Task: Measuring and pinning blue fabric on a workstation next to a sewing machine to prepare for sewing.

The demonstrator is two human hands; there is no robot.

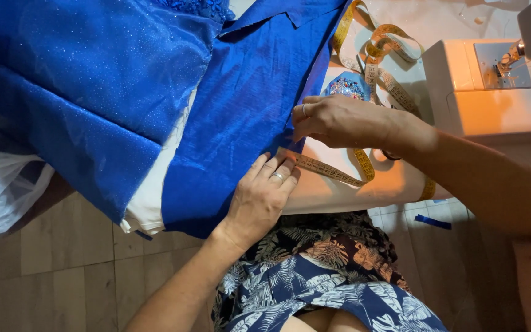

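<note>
Blue sparkling fabric (87,80) fills the far left, draped over the bench edge with a white lining (152,190) showing below it and a crumpled plastic bag (1,178) at the left margin. Next to it lies the plainer blue cloth (241,110), spread flat and hanging toward the wooden floor (62,270). Its right edge is where the work stands: the left hand (259,197) lies flat, fingers together, pinning the near end of the yellow measuring tape (333,172) against the cloth's lower corner. The right hand (339,120), a little farther, has its fingers curled down on the cloth edge; whether it also pinches the tape I cannot tell. So the tape appears laid and held, the measure seemingly under way, with no marks or cuts visible. Slack tape loops (379,46) on the white bench (394,178), beside a small patterned blue object (345,86). A sewing machine (493,86) stands at the far right, close behind the right forearm.
</note>
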